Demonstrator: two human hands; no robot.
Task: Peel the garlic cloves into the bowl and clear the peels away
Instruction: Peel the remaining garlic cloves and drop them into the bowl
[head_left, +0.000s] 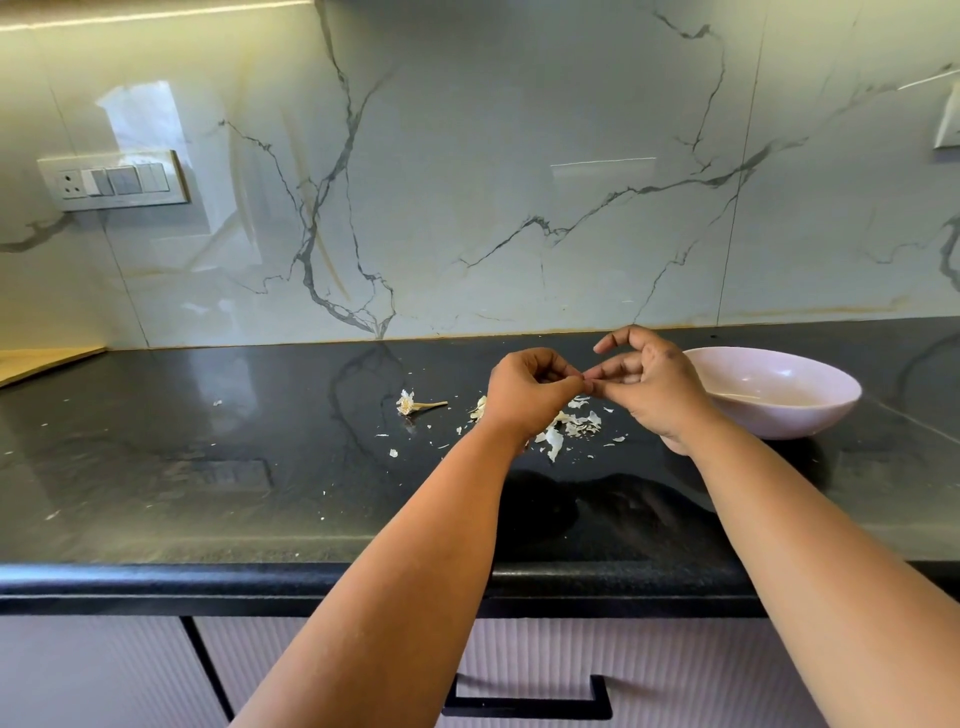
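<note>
My left hand (530, 389) and my right hand (649, 384) meet fingertip to fingertip above the black countertop (260, 467). Both pinch a small garlic clove between them; the clove itself is almost hidden by the fingers. White garlic peels (579, 423) lie scattered on the counter just below and behind the hands. A bare garlic stem with its root end (415, 404) lies to the left of the peels. A pale pink bowl (831, 395) stands right of my right hand; its inside is mostly in view, and I cannot make out cloves in it.
A marble backsplash (519, 182) rises behind the counter, with a switch panel (114, 179) at the left. Small peel flakes (393, 453) dot the counter. The counter's rounded front edge (208, 582) runs above drawers with a black handle (524, 704).
</note>
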